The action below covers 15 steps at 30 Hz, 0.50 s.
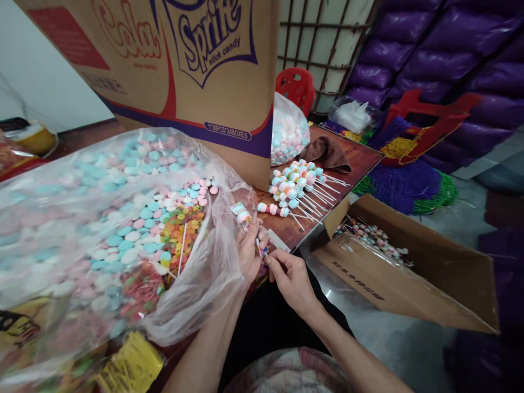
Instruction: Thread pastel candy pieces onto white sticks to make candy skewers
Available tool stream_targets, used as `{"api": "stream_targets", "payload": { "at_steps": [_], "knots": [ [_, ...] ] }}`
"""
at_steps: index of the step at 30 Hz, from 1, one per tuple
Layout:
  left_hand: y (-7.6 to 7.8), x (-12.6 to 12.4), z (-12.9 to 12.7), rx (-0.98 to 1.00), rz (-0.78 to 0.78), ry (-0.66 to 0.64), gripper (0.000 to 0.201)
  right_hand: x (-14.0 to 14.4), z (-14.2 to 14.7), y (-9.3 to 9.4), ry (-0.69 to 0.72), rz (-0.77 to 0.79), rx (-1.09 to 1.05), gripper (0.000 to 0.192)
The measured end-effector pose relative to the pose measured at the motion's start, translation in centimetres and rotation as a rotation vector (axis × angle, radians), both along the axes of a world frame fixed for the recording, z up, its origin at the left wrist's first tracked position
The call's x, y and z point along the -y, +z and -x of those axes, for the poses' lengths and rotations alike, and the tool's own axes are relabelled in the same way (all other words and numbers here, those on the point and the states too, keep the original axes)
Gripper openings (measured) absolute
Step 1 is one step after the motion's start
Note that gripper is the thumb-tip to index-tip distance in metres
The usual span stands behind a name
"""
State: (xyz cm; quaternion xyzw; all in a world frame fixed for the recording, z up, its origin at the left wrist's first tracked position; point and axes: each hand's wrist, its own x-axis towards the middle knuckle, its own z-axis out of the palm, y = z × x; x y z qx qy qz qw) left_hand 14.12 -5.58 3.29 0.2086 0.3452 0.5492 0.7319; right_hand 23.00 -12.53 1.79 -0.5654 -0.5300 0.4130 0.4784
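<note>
Pastel pink, blue and white candies fill a clear plastic bag [102,218], with orange, yellow and green ones mixed in near its mouth. Finished candy sticks [292,188] show the same pastels on white stems. A brown cardboard box [184,71] carries purple and red lettering. Purple sacks [429,49] line the far right, beside a red stool [297,84].
</note>
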Motion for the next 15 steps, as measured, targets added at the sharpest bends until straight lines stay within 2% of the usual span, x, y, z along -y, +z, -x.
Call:
{"api": "stream_targets", "payload": {
  "at_steps": [7, 15],
  "knots": [
    [0.0, 0.9, 0.0, -0.069, -0.083, -0.036, 0.04, -0.3, 0.7, -0.4, -0.043, -0.072, -0.024, 0.035],
    [-0.7, 1.6, 0.6, -0.133, -0.069, -0.128, 0.045, 0.1, -0.3, -0.4, 0.01, 0.039, -0.102, 0.031]
  ]
}}
